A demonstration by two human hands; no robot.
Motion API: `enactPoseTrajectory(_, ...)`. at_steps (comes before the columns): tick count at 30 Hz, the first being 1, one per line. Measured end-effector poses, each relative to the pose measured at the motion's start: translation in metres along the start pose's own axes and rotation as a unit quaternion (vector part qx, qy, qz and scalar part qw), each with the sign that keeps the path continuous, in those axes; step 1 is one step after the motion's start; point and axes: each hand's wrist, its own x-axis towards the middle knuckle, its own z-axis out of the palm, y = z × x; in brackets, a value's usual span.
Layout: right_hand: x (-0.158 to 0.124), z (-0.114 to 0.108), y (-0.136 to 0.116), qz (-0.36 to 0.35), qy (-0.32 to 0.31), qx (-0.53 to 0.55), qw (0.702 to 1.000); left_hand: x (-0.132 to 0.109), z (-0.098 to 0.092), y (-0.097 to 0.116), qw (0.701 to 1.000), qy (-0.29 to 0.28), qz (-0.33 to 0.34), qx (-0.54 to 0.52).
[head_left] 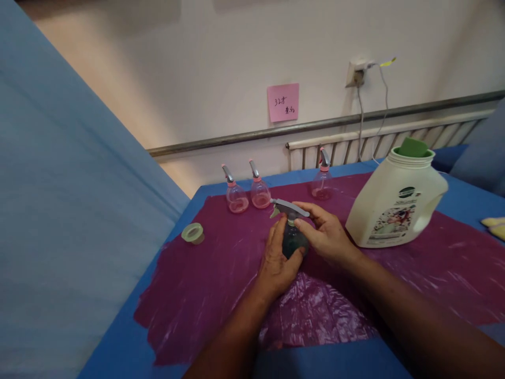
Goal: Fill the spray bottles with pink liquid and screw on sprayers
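Note:
A dark spray bottle point(294, 241) with a grey trigger head stands on the purple plastic sheet point(205, 295) between my hands. My left hand point(278, 258) wraps round its body from the left, thumb in front. My right hand point(325, 231) grips the collar below the trigger head point(291, 208) from the right, with thumb and fingers closed on it. Just right of that hand stands a large cream jug point(386, 210) with a printed label, a handle and something green point(412, 148) in its open mouth.
Clear spray bottles with pink collars point(236, 199), point(261, 193) stand together behind my hands; another pink-collared spray bottle point(322, 184) is by the wall. A pale green cap point(193, 233) lies at the left. A blue curtain point(74, 184) hangs left; a yellow cloth point(495, 226) lies far right.

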Motion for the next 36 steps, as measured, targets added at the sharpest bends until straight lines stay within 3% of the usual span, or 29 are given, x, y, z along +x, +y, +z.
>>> enactPoseTrajectory(11, 0.002, 0.019, -0.002, 0.024, 0.068, 0.001, 0.997, 0.002, -0.003, 0.005, 0.999, -0.015, -0.037, -0.003)
enactPoseTrajectory(18, -0.004, 0.003, -0.005, -0.021, -0.005, 0.017, 1.0, 0.0, -0.001, -0.005, 0.999, -0.012, -0.028, -0.011)
enactPoseTrajectory(22, -0.003, -0.001, -0.008, -0.032, 0.005, -0.036, 0.999, 0.0, 0.0, -0.004, 1.0, -0.01, -0.013, -0.019)
enactPoseTrajectory(30, 0.004, 0.009, -0.006, -0.01, 0.058, -0.034, 0.998, 0.003, -0.001, 0.007, 1.0, -0.014, -0.004, -0.017)
enactPoseTrajectory(36, -0.003, 0.002, 0.0, -0.024, -0.009, 0.014, 1.0, 0.001, 0.0, 0.0, 1.0, -0.016, -0.004, -0.011)
